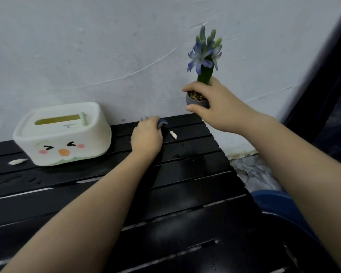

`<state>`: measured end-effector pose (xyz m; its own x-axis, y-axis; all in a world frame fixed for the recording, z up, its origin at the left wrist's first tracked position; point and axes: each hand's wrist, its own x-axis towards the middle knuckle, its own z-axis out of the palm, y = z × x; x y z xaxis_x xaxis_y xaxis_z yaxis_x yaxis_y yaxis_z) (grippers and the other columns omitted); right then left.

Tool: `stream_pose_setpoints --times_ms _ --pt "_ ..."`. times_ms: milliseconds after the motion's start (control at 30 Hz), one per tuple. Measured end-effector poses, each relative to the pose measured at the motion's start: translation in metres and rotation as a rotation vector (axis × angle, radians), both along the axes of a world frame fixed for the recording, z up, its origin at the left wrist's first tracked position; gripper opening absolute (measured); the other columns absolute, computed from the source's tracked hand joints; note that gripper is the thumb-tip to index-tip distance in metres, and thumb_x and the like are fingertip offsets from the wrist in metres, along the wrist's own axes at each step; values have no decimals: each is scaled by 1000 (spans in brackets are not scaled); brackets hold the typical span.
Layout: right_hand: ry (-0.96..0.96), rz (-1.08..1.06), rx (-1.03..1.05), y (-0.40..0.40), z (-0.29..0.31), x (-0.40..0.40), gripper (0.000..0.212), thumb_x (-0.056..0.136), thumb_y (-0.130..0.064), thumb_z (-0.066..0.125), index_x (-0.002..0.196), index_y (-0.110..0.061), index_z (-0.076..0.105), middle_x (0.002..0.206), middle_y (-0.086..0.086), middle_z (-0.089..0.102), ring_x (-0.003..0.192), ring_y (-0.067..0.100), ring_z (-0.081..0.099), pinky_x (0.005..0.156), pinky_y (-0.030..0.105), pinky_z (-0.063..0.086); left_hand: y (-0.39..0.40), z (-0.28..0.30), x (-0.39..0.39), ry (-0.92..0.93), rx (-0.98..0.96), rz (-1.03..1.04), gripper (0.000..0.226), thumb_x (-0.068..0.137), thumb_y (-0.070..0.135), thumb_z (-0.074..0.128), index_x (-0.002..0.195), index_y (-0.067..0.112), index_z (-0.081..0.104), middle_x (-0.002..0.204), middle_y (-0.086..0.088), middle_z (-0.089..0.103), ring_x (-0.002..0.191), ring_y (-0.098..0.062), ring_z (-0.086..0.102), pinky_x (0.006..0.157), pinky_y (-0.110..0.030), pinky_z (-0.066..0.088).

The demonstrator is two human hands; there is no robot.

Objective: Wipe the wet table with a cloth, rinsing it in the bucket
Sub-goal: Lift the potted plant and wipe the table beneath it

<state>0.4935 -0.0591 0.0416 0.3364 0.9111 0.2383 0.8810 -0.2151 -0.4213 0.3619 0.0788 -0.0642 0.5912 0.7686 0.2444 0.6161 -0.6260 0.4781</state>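
Both your arms reach forward over a black slatted table (pixel 185 186) that stands against a pale wall (pixel 106 46).

Your left hand (pixel 146 138) lies knuckles up near the table's far edge, fingers curled down and closed over a dark blue-grey cloth (pixel 162 123). Only a small fold of the cloth shows, poking out past your fingers on the side toward the wall. The hand presses the cloth onto the table.

Your right hand (pixel 211 103) is raised above the table's far right corner. Its thumb and fingers wrap around a small grey pot (pixel 197 102) holding a blue flower (pixel 204 54), which stands upright. The pot hangs clear of the table, close to the wall.

Just right of your left hand lies a small white scrap (pixel 173 134). Well to its left stands a white tissue box (pixel 61 134) with a cartoon face, and beyond that box another white scrap (pixel 17 161). Water drops glint on the slats between your hands and nearer you.

The table's right edge runs below your right forearm. Past that edge, near your right elbow, a blue rim shows, possibly the bucket (pixel 272 201); most of it is hidden.
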Motion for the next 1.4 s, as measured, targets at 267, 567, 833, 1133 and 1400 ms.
stream_pose_setpoints --times_ms 267,567,833,1133,1400 --pt "-36 -8 -22 -14 7 5 40 96 -30 62 135 -24 53 131 10 44 118 26 50 99 24 34 -87 8 15 -128 -161 -561 27 96 19 53 116 29 68 86 12 72 85 -19 69 81 -40 54" --pt "-3 6 -94 -27 7 -18 41 96 -30 61 136 -24 52 130 11 44 117 27 50 106 34 39 -186 21 -18 -355 -542 -794 30 95 7 52 116 20 70 105 5 76 93 -9 71 86 -28 56" --pt "0 17 -99 -30 8 -21 40 96 -32 61 134 -26 53 131 10 44 117 27 50 106 38 40 -72 -6 -33 25 -27 -234 39 98 18 50 137 19 55 148 -13 47 138 -37 39 113 -46 32" --pt "10 65 -137 -23 12 -31 41 97 -32 59 136 -26 51 132 9 43 116 25 52 105 33 41 -248 6 -56 -74 -106 -916 47 88 18 31 122 13 64 126 -7 64 122 -28 54 101 -41 46" --pt "15 56 -150 -27 4 -26 40 96 -32 61 135 -26 52 132 10 44 116 27 52 106 38 41 -160 9 -75 -263 -293 -753 41 93 5 49 131 13 61 136 -4 60 132 -19 51 118 -29 30"
